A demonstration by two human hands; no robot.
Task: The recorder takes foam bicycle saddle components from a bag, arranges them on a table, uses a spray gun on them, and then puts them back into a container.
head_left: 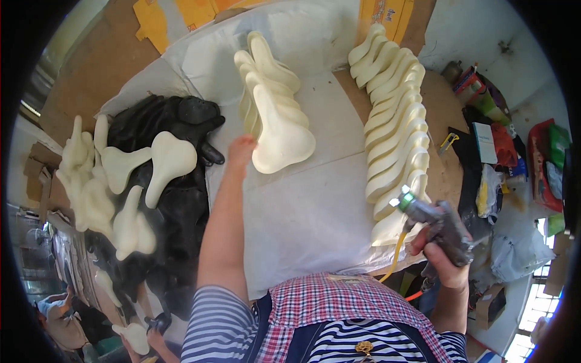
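Observation:
Cream bicycle saddle pads, seemingly foam, stand overlapped in a short stack on the white sheet in front of me. My left hand is closed at the left edge of the nearest saddle pad, its fingertips partly hidden by it. A dark, worn spray gun is in my right hand, its nozzle pointing up and left. A yellow hose hangs below the gun. Just beyond the gun, a long row of overlapped cream saddle pads runs along the right side of the sheet.
At the left, loose cream saddle pads lie on a heap of black saddle-shaped pieces. Another person's hand is near a pad at the lower left. Bags, a yellow cutter and small boxes crowd the right. The white sheet covers the table.

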